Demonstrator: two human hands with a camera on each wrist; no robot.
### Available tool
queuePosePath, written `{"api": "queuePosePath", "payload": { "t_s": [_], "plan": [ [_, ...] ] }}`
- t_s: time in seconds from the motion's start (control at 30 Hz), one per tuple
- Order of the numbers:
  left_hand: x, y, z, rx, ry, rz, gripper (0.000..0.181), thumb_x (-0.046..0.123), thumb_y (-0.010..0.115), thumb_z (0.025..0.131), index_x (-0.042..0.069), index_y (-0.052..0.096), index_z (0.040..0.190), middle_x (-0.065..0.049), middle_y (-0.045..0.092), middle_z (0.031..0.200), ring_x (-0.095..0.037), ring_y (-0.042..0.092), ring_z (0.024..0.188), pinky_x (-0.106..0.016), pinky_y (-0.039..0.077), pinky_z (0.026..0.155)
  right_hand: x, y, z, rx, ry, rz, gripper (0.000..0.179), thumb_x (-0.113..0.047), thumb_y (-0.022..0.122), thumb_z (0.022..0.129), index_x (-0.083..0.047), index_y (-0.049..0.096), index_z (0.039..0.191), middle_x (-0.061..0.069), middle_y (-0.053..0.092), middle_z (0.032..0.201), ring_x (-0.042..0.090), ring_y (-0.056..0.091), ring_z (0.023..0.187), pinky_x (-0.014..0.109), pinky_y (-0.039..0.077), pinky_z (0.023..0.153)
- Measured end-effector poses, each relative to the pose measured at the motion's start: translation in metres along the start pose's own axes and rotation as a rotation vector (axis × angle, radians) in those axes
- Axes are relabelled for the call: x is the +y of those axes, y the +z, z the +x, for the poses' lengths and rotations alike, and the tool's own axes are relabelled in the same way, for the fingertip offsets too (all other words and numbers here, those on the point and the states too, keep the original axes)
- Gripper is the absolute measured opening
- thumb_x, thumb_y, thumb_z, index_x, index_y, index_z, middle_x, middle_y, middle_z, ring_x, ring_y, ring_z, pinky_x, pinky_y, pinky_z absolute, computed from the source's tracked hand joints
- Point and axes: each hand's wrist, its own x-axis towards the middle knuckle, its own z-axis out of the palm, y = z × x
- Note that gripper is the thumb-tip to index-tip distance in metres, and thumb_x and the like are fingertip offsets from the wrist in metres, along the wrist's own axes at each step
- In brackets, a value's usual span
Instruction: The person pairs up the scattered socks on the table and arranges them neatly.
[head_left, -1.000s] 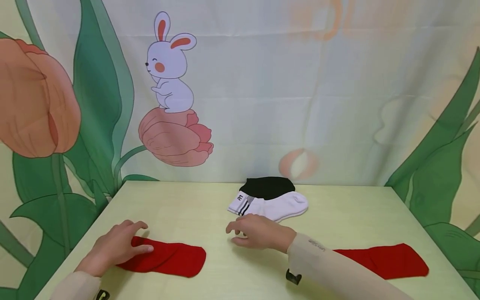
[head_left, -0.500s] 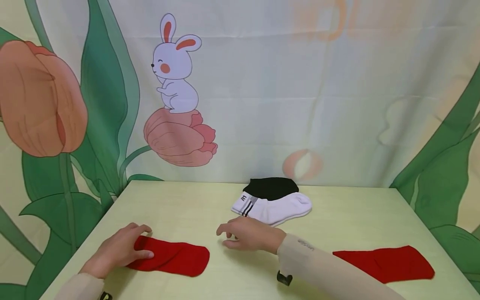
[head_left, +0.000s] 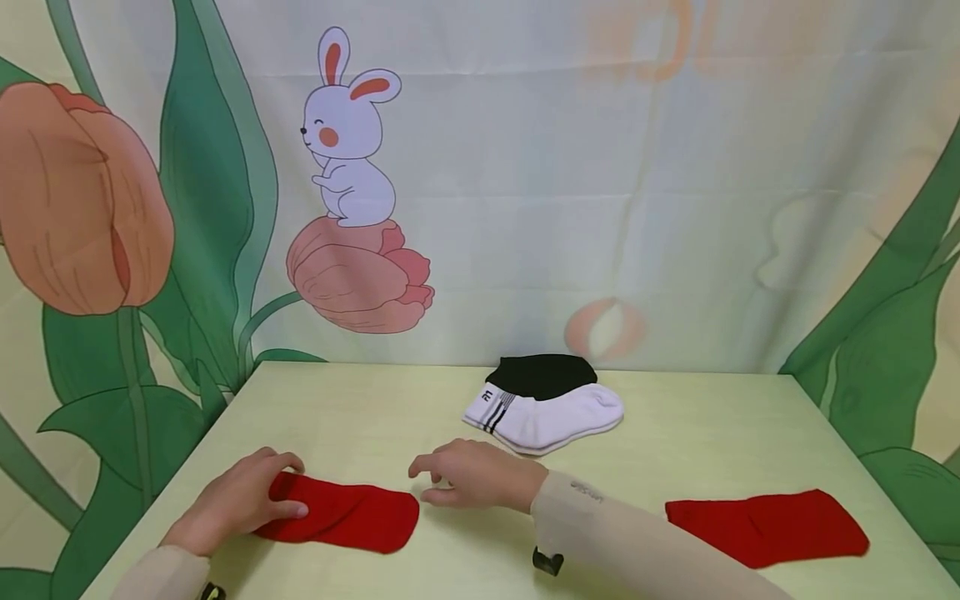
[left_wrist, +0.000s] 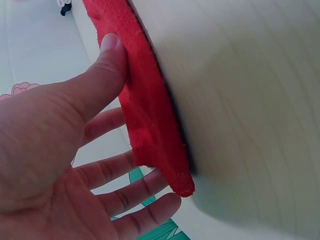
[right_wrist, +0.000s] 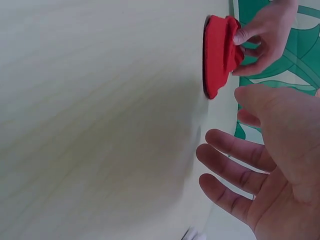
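Note:
A red sock (head_left: pixel 352 517) lies flat at the left front of the table. My left hand (head_left: pixel 240 500) spans its left end, the thumb resting on the cloth and the fingers at its far side. In the left wrist view, the red sock (left_wrist: pixel 145 95) passes between my thumb and the finger tips, which are partly hidden behind it. My right hand (head_left: pixel 476 475) hovers just beyond the sock's right end, fingers loosely bent and holding nothing. The right wrist view shows a gap between this hand (right_wrist: pixel 270 160) and the red sock (right_wrist: pixel 216 57).
A second red sock (head_left: pixel 772 525) lies at the right, its left end close to my right sleeve. White striped socks (head_left: pixel 555 421) and a black sock (head_left: pixel 540 375) lie together at the back middle. A printed curtain (head_left: pixel 510 183) hangs behind the table (head_left: pixel 712 442).
My right hand has moved left and slightly nearer, towards the red sock's right end. My left hand stays at the sock's left end. The camera view shifted slightly between the first two frames.

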Motion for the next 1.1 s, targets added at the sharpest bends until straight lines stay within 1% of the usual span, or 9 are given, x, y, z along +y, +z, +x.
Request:
{"api": "queuePosePath", "payload": {
  "t_s": [0.23,0.47,0.57,0.77,1.1],
  "plan": [
    [0.002,0.001,0.001,0.002,-0.001,0.011,0.056,0.036,0.092,0.074,0.009,0.069,0.116,-0.008,0.062,0.104,-0.026,0.059,0.096,-0.052,0.056,0.082,-0.008,0.007,0.01,-0.038,0.026,0.014,0.033,-0.034,0.067,0.1,-0.023,0.065,0.132,-0.011,0.068,0.099,0.001,0.058,0.087,0.02,0.05,0.074],
    [0.003,0.0,0.001,0.004,-0.006,0.017,0.056,0.035,0.093,0.073,0.008,0.069,0.115,-0.008,0.062,0.103,-0.026,0.059,0.095,-0.051,0.057,0.08,-0.021,0.011,0.016,-0.049,0.019,0.005,0.031,-0.033,0.068,0.1,-0.023,0.066,0.13,-0.01,0.063,0.093,0.001,0.055,0.081,0.018,0.047,0.069],
    [0.002,0.001,0.001,0.002,-0.013,0.014,0.056,0.035,0.093,0.073,0.008,0.069,0.115,-0.009,0.062,0.103,-0.026,0.059,0.094,-0.051,0.057,0.079,-0.026,0.013,0.02,-0.053,0.012,-0.018,0.031,-0.032,0.069,0.099,-0.024,0.065,0.13,-0.009,0.062,0.093,0.001,0.053,0.08,0.018,0.045,0.068],
    [0.001,0.001,0.0,0.005,-0.017,0.013,0.056,0.035,0.093,0.073,0.009,0.068,0.116,-0.009,0.062,0.104,-0.026,0.059,0.095,-0.052,0.057,0.079,-0.032,0.02,0.026,-0.065,0.004,-0.098,0.034,-0.03,0.075,0.095,-0.026,0.066,0.128,-0.009,0.061,0.098,0.001,0.052,0.083,0.016,0.045,0.067],
    [-0.001,0.003,0.003,0.005,-0.02,0.01,0.056,0.035,0.093,0.073,0.009,0.068,0.116,-0.009,0.062,0.105,-0.026,0.059,0.094,-0.051,0.057,0.079,-0.039,0.021,0.026,-0.077,0.013,-0.109,0.031,-0.025,0.076,0.094,-0.027,0.069,0.125,-0.007,0.058,0.096,0.002,0.05,0.08,0.014,0.043,0.065]
  ]
}}
